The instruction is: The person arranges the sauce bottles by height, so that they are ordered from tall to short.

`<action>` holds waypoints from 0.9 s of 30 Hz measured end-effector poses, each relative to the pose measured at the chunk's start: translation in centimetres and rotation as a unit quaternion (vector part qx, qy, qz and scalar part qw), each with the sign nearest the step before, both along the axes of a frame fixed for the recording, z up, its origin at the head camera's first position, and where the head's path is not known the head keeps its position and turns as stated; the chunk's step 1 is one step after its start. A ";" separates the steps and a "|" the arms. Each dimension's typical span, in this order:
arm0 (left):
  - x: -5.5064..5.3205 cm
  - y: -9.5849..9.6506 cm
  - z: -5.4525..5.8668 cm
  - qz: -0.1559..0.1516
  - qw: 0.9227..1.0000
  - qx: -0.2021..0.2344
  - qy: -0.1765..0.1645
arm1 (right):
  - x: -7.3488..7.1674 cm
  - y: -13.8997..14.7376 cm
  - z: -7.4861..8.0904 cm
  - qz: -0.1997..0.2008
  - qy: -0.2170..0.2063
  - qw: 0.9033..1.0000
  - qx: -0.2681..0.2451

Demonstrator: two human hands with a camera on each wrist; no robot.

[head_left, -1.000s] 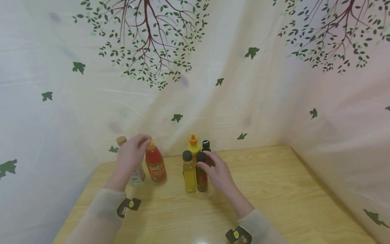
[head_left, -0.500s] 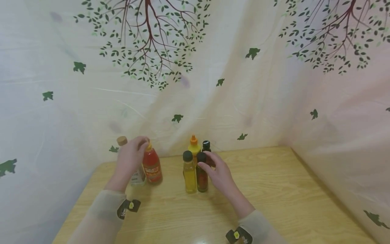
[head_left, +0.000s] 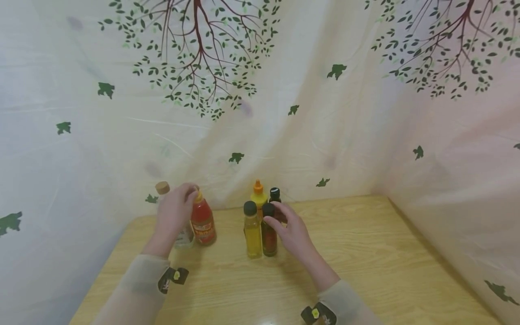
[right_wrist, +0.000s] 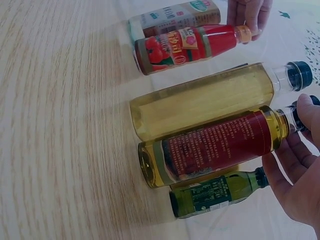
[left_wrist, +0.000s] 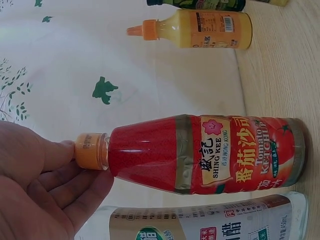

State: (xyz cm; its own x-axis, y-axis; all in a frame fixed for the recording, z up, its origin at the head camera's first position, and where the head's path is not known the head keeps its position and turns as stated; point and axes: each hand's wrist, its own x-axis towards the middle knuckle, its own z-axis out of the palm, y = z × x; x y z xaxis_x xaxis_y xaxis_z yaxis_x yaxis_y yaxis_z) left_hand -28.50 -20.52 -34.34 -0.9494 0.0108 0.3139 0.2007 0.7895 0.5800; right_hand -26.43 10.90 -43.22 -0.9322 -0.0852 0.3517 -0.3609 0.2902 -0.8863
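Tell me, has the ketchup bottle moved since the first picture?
Yes: against a green leaf print on the backdrop in the head view, the ketchup bottle has shifted left, nearer the clear bottle beside it.

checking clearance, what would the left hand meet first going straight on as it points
First the ketchup bottle, whose cap the left hand pinches; beyond, probably the patterned sheet, though depth is unclear.

Table, one, light wood-grain top. Sheeting, pale, creased, rising behind the back edge and past the left and right edges; bluish at left, pinkish at right. Printed thereon: two trees, branches brown, crowns downward; scattered green motifs. Light soft; one glare spot on the top, well forward of the back edge.
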 end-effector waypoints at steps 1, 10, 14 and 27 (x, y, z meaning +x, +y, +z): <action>0.0 0.0 -0.1 0.000 1.000 -0.001 0.001 | 0.0 0.0 0.0 0.000 0.000 1.000 0.000; -0.2 0.1 -0.7 0.003 1.000 -0.015 -0.005 | -0.2 0.1 -0.3 -0.001 0.006 1.000 0.010; -0.3 0.1 -0.8 0.006 1.000 -0.020 -0.002 | -0.2 0.1 -0.3 0.000 0.001 1.000 0.013; -0.2 0.3 -0.4 0.003 1.000 -0.012 0.001 | -0.4 0.1 -0.4 0.001 0.000 1.000 0.006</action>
State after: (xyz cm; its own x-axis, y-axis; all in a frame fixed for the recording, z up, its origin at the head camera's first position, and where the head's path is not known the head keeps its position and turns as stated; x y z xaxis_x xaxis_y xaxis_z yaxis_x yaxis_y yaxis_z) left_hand -28.66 -20.25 -34.71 -0.9487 0.0139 0.3158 0.1981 0.8047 0.5596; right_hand -26.78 11.04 -43.60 -0.9318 -0.0910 0.3513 -0.3620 0.2998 -0.8826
